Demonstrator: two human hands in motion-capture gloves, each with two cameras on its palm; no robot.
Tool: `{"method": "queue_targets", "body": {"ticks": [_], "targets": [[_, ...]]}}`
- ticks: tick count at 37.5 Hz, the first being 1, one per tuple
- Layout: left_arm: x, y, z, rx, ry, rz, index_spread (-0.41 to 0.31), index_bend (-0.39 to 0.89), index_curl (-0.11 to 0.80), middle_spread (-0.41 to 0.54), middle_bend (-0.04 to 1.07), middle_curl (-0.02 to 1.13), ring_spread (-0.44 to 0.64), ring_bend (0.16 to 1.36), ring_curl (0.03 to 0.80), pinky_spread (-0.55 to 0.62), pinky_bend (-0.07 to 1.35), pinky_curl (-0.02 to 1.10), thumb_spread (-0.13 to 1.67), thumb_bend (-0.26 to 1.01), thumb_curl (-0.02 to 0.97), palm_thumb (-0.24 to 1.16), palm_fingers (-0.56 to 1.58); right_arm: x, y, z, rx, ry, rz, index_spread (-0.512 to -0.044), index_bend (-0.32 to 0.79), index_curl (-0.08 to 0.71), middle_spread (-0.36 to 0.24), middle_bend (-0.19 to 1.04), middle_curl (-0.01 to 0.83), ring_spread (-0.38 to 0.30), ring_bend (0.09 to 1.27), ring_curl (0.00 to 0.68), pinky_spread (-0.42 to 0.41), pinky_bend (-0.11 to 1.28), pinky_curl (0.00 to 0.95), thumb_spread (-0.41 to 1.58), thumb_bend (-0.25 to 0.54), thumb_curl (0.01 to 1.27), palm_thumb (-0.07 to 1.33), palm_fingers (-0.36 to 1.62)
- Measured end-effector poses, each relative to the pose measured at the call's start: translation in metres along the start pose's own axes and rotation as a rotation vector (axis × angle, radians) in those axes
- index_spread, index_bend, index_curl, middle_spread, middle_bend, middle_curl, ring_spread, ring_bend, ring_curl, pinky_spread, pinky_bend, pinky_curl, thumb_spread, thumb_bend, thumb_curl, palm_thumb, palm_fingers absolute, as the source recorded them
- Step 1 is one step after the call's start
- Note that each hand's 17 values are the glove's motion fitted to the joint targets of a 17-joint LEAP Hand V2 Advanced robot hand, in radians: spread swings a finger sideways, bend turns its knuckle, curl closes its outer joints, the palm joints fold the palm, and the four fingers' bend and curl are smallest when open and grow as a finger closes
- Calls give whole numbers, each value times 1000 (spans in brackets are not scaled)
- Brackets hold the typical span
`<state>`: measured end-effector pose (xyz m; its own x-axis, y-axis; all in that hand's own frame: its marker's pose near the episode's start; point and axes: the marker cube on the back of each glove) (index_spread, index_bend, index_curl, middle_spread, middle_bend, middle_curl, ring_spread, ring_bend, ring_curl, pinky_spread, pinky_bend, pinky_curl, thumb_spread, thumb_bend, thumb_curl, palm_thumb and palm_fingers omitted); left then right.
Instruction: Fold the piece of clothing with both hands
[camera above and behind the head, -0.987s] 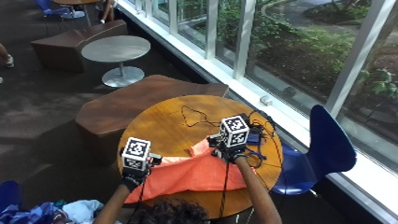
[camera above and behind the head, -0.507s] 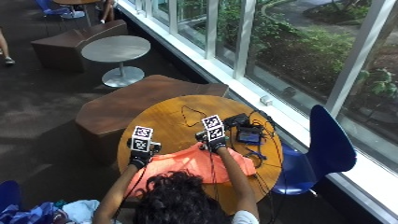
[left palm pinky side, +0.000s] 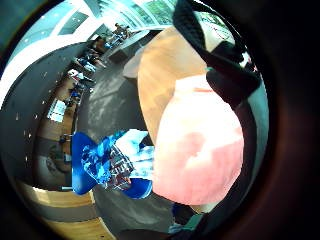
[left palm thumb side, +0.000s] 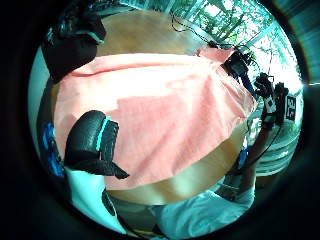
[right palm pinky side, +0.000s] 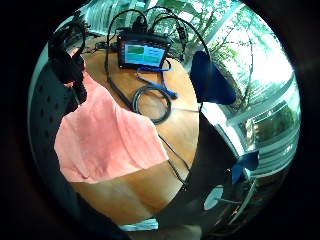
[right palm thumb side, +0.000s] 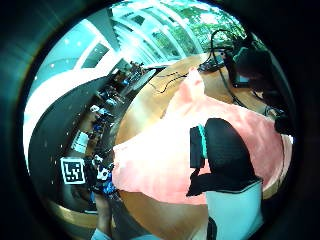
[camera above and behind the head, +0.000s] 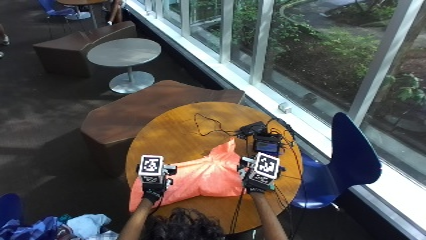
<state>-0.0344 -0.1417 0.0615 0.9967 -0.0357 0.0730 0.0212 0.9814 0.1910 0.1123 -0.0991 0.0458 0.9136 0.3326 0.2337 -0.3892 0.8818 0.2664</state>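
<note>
Clothing, an orange-pink garment (camera above and behind the head: 200, 175), is lying on the round wooden table (camera above and behind the head: 173, 135) in the outside view, bunched and uneven with one corner poking up toward the small screen device (camera above and behind the head: 268, 146), so the fold is looking barely begun: no neat halves are showing and the squaring-up is all still to do. In that view the left hand (camera above and behind the head: 152, 186) is sitting at the garment's left end and the right hand (camera above and behind the head: 257, 178) at its right end, both forearms reaching up from the near rim; whether the fingers are pinching cloth is not showing here. The left little-finger view is showing the cloth (left palm pinky side: 200, 145) close under the palm, hanging past the table edge, with a dark gloved finger (left palm pinky side: 227, 80) lying against its edge. The left thumb view is showing the cloth (left palm thumb side: 155, 115) spreading wide across the table with the thumb (left palm thumb side: 90, 142) resting on it; I cannot tell if it is pinching. The right little-finger view is giving a cloth corner (right palm pinky side: 105, 140) beside coiled cables (right palm pinky side: 150, 100). The right thumb view is showing that thumb (right palm thumb side: 220, 155) over the cloth; its grip is likewise unclear.
</note>
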Motion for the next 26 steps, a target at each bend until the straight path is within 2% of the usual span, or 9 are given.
{"method": "queue_targets", "body": {"ticks": [4,7,9,11,15,19,22,24,26], "targets": [[12,14,16,-23,44,9,-245,132,383,-284,280,463,-301,548,385,-71,206,415,1127,-49,345,596,878,30,37,-5,-79,46,159,-306,45,282,-219,194,391,-197,503,375,-216,668,401,1160,-32,364,698,999],[15,17,35,-57,39,10,-233,149,386,-263,253,463,-238,468,370,-34,223,422,1151,-53,329,529,811,47,52,-1,-155,92,243,-299,36,266,-178,192,395,-147,497,386,-180,688,419,1173,-46,352,619,912],[16,21,44,-108,35,11,-223,130,380,-259,267,466,-205,431,361,-11,224,422,1167,-55,315,480,788,58,57,7,-194,125,291,-284,33,253,-128,166,388,-90,475,386,-116,693,425,1181,-69,335,533,743],[17,25,51,-175,39,13,-205,139,381,-195,142,436,-136,411,359,15,289,442,1207,-68,290,397,655,67,58,16,-217,143,332,-276,18,238,-77,130,375,-54,500,400,-81,739,440,1184,-76,320,461,645],[16,27,67,-297,74,12,-175,127,374,-122,107,414,-33,410,363,74,345,462,1264,-76,243,244,511,74,52,28,-203,112,373,-259,-53,162,-15,92,332,-77,654,411,-122,854,435,1192,-53,308,390,698],[19,26,76,-340,124,24,-145,124,360,-49,107,380,72,411,349,161,369,461,1296,-66,208,114,370,75,44,33,-138,72,395,-253,-150,66,-27,179,336,-143,814,427,-220,984,436,1189,-22,312,387,870],[24,23,79,-343,114,32,-133,145,363,-10,129,369,142,414,350,218,381,465,1315,-48,192,56,306,75,38,35,-99,50,403,-250,-115,33,-54,245,367,-169,823,444,-257,1025,449,1187,57,355,546,895],[30,19,80,-345,105,40,-128,149,361,8,136,359,171,422,342,247,390,459,1325,-38,186,31,299,77,34,30,-72,31,413,-253,-91,18,-76,262,378,-195,858,460,-273,1021,450,1182,74,369,600,923],[41,15,80,-348,103,54,-123,153,360,21,141,351,195,427,336,274,398,453,1333,-28,181,16,294,83,27,25,-35,-12,437,-275,3,33,-132,303,394,-225,869,462,-301,938,424,1092,129,421,751,1023]]}}
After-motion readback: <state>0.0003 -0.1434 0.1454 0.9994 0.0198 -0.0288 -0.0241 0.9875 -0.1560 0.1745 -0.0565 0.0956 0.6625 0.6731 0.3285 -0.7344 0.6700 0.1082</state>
